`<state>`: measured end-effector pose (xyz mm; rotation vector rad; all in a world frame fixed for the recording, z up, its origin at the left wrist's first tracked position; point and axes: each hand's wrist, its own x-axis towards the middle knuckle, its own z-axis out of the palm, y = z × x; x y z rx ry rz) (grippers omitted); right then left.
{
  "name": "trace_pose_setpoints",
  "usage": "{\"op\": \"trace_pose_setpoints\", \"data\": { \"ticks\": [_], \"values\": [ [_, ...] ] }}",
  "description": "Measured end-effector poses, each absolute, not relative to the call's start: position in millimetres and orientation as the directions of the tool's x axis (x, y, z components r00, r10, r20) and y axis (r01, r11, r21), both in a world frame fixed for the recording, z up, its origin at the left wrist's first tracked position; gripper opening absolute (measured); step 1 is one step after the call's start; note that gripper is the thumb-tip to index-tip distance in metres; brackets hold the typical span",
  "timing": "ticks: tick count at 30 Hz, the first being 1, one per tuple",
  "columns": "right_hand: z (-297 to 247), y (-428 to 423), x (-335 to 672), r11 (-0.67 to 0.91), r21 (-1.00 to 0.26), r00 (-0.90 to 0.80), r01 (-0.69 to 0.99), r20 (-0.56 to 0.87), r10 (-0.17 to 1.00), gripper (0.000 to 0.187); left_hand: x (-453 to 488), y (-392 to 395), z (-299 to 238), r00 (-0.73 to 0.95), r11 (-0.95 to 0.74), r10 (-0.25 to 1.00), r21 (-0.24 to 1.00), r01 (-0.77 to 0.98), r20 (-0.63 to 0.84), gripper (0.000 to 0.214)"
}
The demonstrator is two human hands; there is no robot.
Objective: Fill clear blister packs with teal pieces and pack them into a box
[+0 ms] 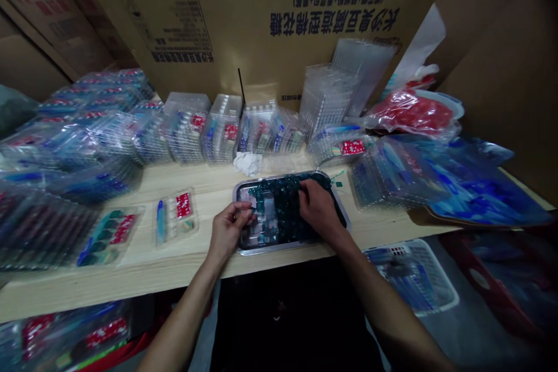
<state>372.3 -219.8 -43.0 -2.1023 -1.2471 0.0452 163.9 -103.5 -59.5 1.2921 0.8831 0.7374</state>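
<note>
A shallow metal tray (270, 249) in front of me holds many dark green, shiny pieces (285, 203), crowded toward its right side. Over the tray's left edge, my left hand (229, 226) has thumb and fingers pinched together; whatever they hold is too small to make out. My right hand (320, 206) reaches in over the right part, its fingers curled down among the green pieces. Those fingertips hide what is between them. To the left lies a clear plastic pack (174, 218) with a blue pen-like item and a red packet. Beside it, another pack (108, 238) contains dark green pieces too.
Stacked clear packs (185, 133) line the back of the wooden table (209, 186), with more piled at left. A crumpled white tissue (247, 164) sits behind the tray. At right are a bag of red packets (414, 113) and blue bags (483, 186). A large cardboard box (244, 29) stands behind.
</note>
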Motion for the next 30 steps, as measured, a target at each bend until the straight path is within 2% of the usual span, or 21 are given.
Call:
{"op": "trace_pose_setpoints", "data": {
  "ticks": [2,5,7,11,15,20,22,24,27,30],
  "values": [
    [-37.5,-221.1,361.3,-0.153,-0.66,0.467,0.735,0.33,0.82,0.02,164.9,-102.2,-55.9,0.47,0.27,0.854,0.962,-0.034,-0.223,0.048],
    [-28.5,-224.1,336.8,0.11,-0.748,0.215,0.655,0.323,0.922,0.019,166.1,-100.2,-47.6,0.456,0.393,0.83,0.917,-0.071,-0.321,0.049],
    [-25.4,-225.9,320.3,0.207,-0.771,0.08,0.603,0.317,0.945,0.022,166.7,-100.0,-41.7,0.47,0.476,0.797,0.874,-0.103,-0.379,0.044],
    [-26.7,-227.0,299.4,0.25,-0.753,0.034,0.609,0.34,0.94,0.03,168.4,-102.1,-33.6,0.457,0.545,0.784,0.819,-0.181,-0.421,0.032],
    [-27.1,-226.6,292.3,0.267,-0.731,0.04,0.627,0.373,0.927,0.03,171.6,-105.5,-33.9,0.46,0.55,0.788,0.804,-0.226,-0.41,0.035],
    [-28.0,-224.9,294.4,0.29,-0.786,0.106,0.547,0.408,0.907,0.029,175.6,-109.2,-42.7,0.432,0.554,0.799,0.791,-0.26,-0.418,0.037],
    [-32.0,-223.9,301.0,0.296,-0.808,0.115,0.509,0.404,0.907,0.027,175.2,-110.8,-46.5,0.405,0.504,0.83,0.826,-0.253,-0.383,0.038],
    [-37.1,-222.7,311.4,0.241,-0.839,0.169,0.488,0.362,0.917,0.026,173.6,-112.6,-49.1,0.387,0.375,0.878,0.907,-0.194,-0.281,0.04],
    [-44.1,-221.1,328.4,0.068,-0.867,0.305,0.494,0.245,0.92,0.024,171.0,-115.0,-50.0,0.429,0.018,0.903,0.999,0.032,-0.03,0.027],
    [-47.9,-219.6,336.3,-0.03,-0.868,0.356,0.496,0.172,0.919,0.018,171.2,-115.3,-50.8,0.575,-0.331,0.798,0.928,0.169,0.179,0.009]
  ]
}}
